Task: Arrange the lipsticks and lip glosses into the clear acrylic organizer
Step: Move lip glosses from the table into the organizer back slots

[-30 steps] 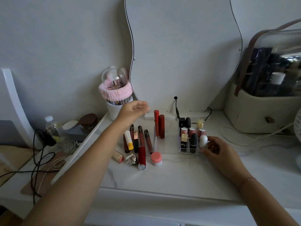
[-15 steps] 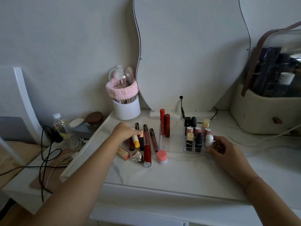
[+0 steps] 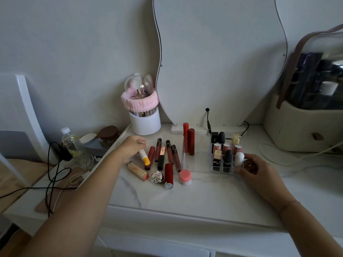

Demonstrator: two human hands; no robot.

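Observation:
The clear acrylic organizer (image 3: pixel 196 170) stands on the white marble desk, with two red lip glosses (image 3: pixel 189 140) upright in its left section and several lipsticks (image 3: pixel 228 160) in its right cells. My right hand (image 3: pixel 255 170) grips its right front corner, beside a white egg-shaped case (image 3: pixel 239 158). My left hand (image 3: pixel 132 146) pinches the upper end of a white tube with a yellow cap (image 3: pixel 144 157). Loose beside it lie several glosses (image 3: pixel 169 153), a dark red tube (image 3: pixel 151 157), a gold lipstick (image 3: pixel 138 171), a red lipstick (image 3: pixel 168 175), a silver heart case (image 3: pixel 157 177) and a pink jar (image 3: pixel 185 177).
A white brush pot with a pink headband (image 3: pixel 144 115) and a wavy mirror (image 3: pixel 219 62) stand behind. A black plug and cable (image 3: pixel 208 121) hang at the mirror's base. A beige bag (image 3: pixel 300 130) fills the right. Left of the desk are a water bottle (image 3: pixel 69 143) and black cables (image 3: pixel 55 164).
My left hand came down from above the loose glosses and took hold of the white yellow-capped tube, shifting it left of the dark red tube. My right hand stayed on the organizer.

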